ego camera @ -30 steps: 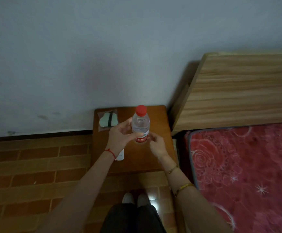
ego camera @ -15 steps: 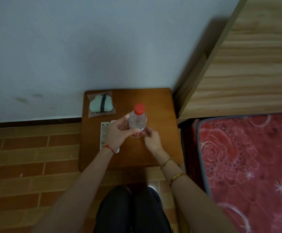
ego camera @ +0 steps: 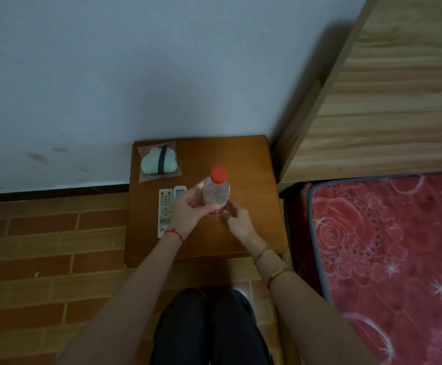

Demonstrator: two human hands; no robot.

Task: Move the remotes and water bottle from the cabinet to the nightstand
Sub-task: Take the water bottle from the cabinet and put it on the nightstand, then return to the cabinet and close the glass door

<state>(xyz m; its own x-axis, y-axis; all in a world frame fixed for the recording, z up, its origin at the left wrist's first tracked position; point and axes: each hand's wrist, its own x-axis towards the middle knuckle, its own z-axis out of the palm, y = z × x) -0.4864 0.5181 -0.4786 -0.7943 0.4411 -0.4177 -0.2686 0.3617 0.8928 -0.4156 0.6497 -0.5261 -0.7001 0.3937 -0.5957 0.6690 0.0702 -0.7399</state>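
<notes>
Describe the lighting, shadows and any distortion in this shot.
Head view: dim, flat light; a soft shadow of the headboard falls on the wall; wide-angle bending tilts the headboard edge; a bright glint on the floor tile; the water bottle label is blurred.

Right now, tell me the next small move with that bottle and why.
Probably let go and draw both hands back. The water bottle stands upright on the nightstand, left hand and right hand around it, beside the two remotes.

Second remote (ego camera: 180,192): mostly hidden behind left hand (ego camera: 188,210); water bottle (ego camera: 216,192) base hidden by fingers
</notes>
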